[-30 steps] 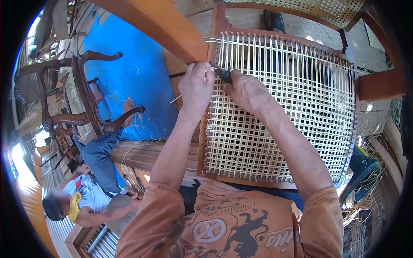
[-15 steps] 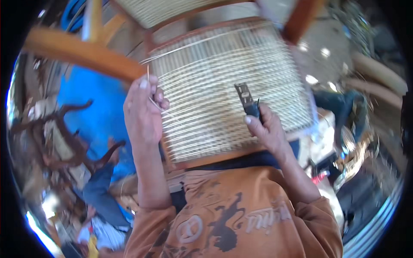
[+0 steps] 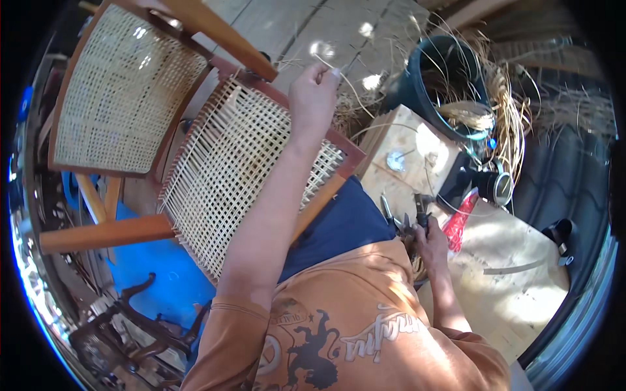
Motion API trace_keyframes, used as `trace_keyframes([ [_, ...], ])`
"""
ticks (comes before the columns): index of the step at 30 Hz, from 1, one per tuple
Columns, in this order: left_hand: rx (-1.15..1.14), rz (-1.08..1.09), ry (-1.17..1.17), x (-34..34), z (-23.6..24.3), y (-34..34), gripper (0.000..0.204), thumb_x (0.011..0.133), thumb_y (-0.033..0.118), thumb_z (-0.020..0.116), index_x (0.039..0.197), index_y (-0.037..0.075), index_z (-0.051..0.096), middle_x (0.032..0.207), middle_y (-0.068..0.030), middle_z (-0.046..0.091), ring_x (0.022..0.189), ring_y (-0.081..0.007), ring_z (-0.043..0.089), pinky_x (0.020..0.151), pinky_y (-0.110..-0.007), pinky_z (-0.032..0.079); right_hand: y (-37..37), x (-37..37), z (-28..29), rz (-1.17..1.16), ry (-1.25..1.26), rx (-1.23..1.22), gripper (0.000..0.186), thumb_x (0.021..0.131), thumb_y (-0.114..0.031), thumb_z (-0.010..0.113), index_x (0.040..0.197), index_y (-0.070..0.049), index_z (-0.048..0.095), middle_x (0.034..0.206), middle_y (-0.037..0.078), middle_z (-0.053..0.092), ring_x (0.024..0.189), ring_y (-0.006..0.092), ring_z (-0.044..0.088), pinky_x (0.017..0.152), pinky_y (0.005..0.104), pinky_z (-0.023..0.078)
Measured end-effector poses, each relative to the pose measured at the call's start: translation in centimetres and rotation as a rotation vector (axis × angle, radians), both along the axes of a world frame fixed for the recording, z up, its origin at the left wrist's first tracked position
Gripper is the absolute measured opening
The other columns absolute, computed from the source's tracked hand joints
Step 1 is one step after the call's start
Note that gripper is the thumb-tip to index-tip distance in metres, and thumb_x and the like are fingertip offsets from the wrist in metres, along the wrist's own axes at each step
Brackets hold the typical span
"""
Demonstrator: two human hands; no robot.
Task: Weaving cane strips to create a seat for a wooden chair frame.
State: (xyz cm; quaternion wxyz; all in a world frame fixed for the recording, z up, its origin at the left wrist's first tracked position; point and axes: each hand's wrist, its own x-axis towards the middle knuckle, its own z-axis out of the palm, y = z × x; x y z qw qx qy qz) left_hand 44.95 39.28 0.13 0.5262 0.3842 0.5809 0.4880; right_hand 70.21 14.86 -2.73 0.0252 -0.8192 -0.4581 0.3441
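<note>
The woven cane seat (image 3: 225, 166) of a wooden chair lies before me, tilted to the left. My left hand (image 3: 315, 98) is raised over the seat's far right corner, fingers pinched on a thin cane strand (image 3: 352, 85) that curves away to the right. Low on the right, beside my thigh, my right hand (image 3: 430, 242) is closed around a black-handled tool (image 3: 423, 207). Other metal hand tools (image 3: 388, 207) lie just left of it; my fingers partly hide them. My left forearm covers part of the seat.
The chair's cane backrest (image 3: 124, 91) stands at upper left. To the right are a wooden block (image 3: 407, 140), a dark bucket (image 3: 417, 75) with cane strands, a red-wrapped item (image 3: 462, 221) and a pale board (image 3: 515, 287). Blue sheeting (image 3: 163, 280) lies lower left beside dark carved wooden legs (image 3: 130, 326).
The view has swung right, so the seat now appears further left. My left hand has moved across to the seat's right side. My right hand has lowered from above the seat to the tools.
</note>
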Motion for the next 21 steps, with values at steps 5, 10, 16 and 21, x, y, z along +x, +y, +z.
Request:
trace_keyframes([
  [5,-0.019,-0.234,0.392,1.2,-0.4,-3.8,0.015,0.084,0.011,0.055,0.089,-0.003,0.057,0.07,0.0022,0.051,0.061,-0.0048,0.045,0.056,-0.02,0.038,-1.7,0.6,0.8,0.203,-0.101,-0.048,0.031,0.083,-0.024,0.057,0.108,-0.007,0.055,0.076,0.019,0.058,0.085,0.0356,0.057,0.074,0.0397,0.045],
  [10,0.406,-0.416,0.268,0.4,8.2,-12.2,0.019,0.087,0.006,0.046,0.098,0.0,0.06,0.085,-0.0041,0.061,0.073,-0.0149,0.057,0.072,-0.024,0.045,3.6,0.5,-0.9,-0.001,0.115,0.326,0.023,0.084,-0.017,0.055,0.101,-0.001,0.058,0.084,0.016,0.059,0.076,0.0286,0.058,0.07,0.0351,0.045],
  [16,0.587,-0.76,0.175,-2.2,14.9,-16.7,0.022,0.085,0.007,0.048,0.104,0.0,0.055,0.091,-0.0098,0.059,0.079,-0.0235,0.057,0.075,-0.031,0.045,12.6,0.0,-4.6,0.291,-0.054,0.573,0.026,0.082,-0.013,0.059,0.107,-0.005,0.057,0.093,0.015,0.058,0.078,0.0261,0.057,0.072,0.0348,0.045],
  [21,0.427,-0.773,0.063,-2.2,13.5,-17.4,0.028,0.083,0.009,0.05,0.109,-0.001,0.052,0.096,-0.0145,0.058,0.084,-0.0307,0.057,0.077,-0.036,0.046,13.9,0.2,-4.8,0.404,-0.065,0.554,0.017,0.082,-0.013,0.058,0.095,-0.003,0.061,0.088,0.015,0.061,0.083,0.0274,0.06,0.073,0.0342,0.047],
])
